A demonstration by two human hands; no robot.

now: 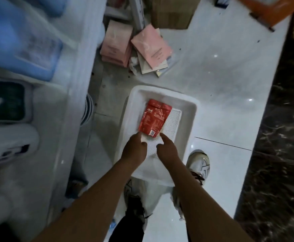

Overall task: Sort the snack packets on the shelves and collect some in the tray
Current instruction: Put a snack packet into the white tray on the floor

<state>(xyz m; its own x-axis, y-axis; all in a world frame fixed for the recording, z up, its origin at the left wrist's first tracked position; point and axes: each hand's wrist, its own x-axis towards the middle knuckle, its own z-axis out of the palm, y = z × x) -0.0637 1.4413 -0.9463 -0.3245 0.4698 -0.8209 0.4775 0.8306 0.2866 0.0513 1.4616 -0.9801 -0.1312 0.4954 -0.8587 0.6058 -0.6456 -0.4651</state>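
A: Two boundaries hem the walkway: white shelving [76, 70] down the left side, a dark marble strip [278, 137] down the right. Pale glossy floor tiles [221, 81] between them, open on the right of the tray.

B: Tray position?

A: White tray [191, 110] on the floor, middle of the view, its near edge just ahead of a white shoe [199, 165]. Perforated mat inside it. Pink packets [151, 48] heaped on the floor beyond the tray, apart from it, with a cardboard box [172, 13] behind them.

B: Task item?

A: Red snack packet [154, 118] lying flat in the tray, tilted, barcode end nearest the person.

B: Hands?

A: Both low over the tray, side by side, a small gap between. Left hand [134, 149]: fingers curled, tips at the packet's near left corner. Right hand [167, 149]: forefinger extended to the near right corner, other fingers bent. Cannot tell whether either pinches the packet or only touches it.

B: Shelves?

A: Blurred blue packs [20, 37] upper left, a dark green pack [5, 100] below them.
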